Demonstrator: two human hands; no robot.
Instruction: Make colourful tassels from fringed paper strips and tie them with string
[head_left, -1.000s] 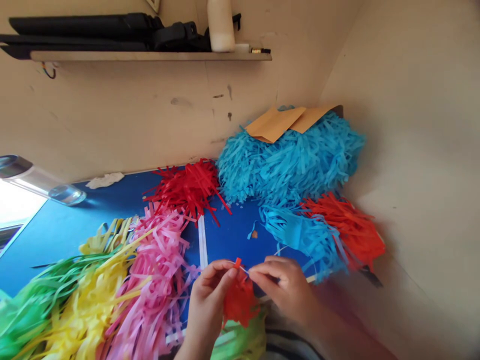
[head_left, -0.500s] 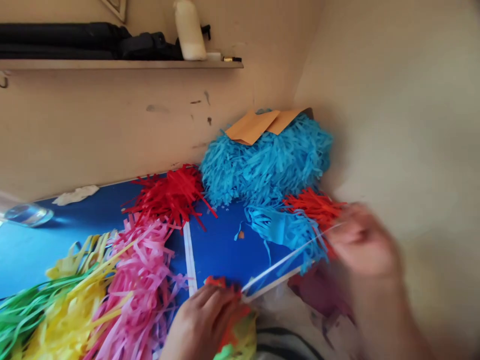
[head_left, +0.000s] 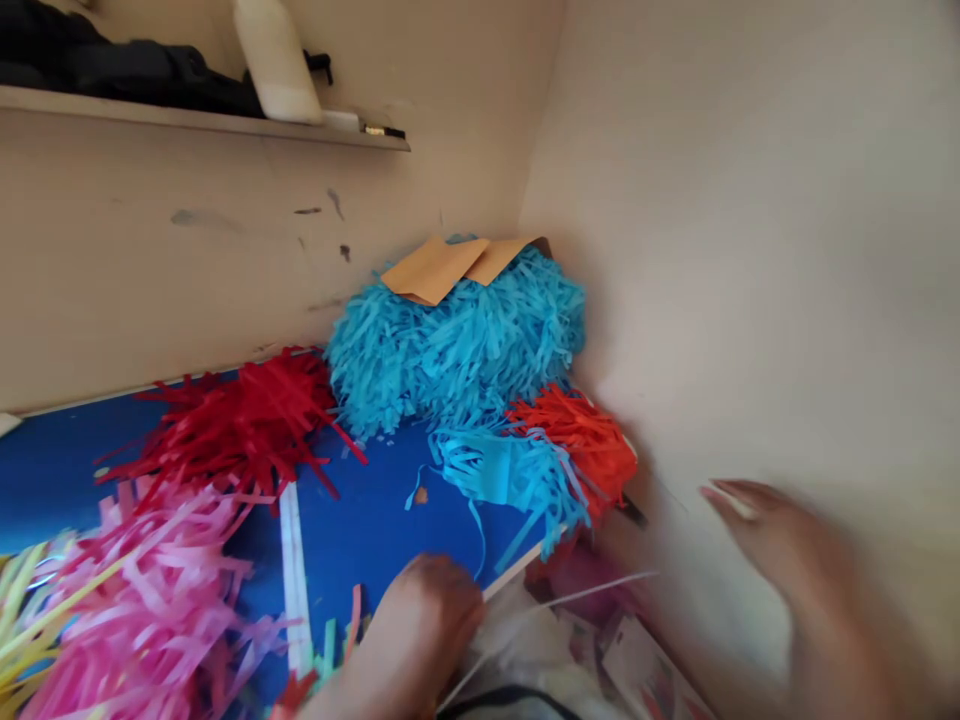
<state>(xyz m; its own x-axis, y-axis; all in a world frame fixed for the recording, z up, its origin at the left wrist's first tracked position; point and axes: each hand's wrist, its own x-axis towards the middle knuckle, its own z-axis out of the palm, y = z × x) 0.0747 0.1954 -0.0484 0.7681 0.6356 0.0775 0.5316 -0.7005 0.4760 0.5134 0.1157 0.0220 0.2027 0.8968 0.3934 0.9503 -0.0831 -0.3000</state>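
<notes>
My left hand (head_left: 431, 620) is curled closed at the table's front edge, knuckles up. Red, green and pink ends of a fringed paper tassel (head_left: 330, 645) stick out beside it, mostly covered by the hand and wrist. A thin white string (head_left: 570, 592) runs from below this hand up to the right, its far end free in the air. My right hand (head_left: 780, 560), blurred, is off to the right in front of the wall. Its fingertips are pinched together near a small pale bit that I cannot make out.
A big blue fringed bundle (head_left: 457, 350) with brown paper pieces (head_left: 435, 270) stands in the corner. Around it on the blue table (head_left: 352, 520) lie red (head_left: 247, 420), pink (head_left: 165, 600), orange (head_left: 581, 435) and smaller blue fringe (head_left: 495, 470). A shelf (head_left: 187, 122) with a white bottle (head_left: 277, 65) hangs above.
The view has turned to the right. My right hand has swung away to the right and lower, and the string, taut between the hands before, now hangs loose at its right end.
</notes>
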